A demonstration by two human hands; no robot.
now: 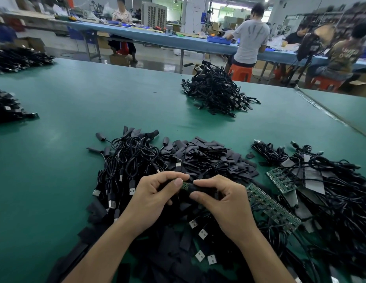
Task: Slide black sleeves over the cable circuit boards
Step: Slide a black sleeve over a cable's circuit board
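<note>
Down at the near side of the green table mat, both hands are up over the mess doing the sleeve thing. The left hand has thumb and forefinger curled in, pinching the end of a small green circuit board. The right hand pinches a black sleeve between thumb and forefinger, with the other fingers tucked under. The sleeve is partway over the board and only a short bit of green shows between the two thumbs, so the hands are nearly touching. Can't tell where the board's cable runs, it gets lost in the black stuff below.

Just behind the hands is a heap of loose flat sleeves. Left of that, and touching it, is a tangle of cables with silver USB ends. More USB plugs lie between the forearms. Just right of the right hand a green panel of boards lies flat, with a second panel behind it, both half buried in a big cable heap. Further back on the mat, well apart, sits another cable pile. Past the table, a person in a white T-shirt stands at a long blue bench, back turned.
</note>
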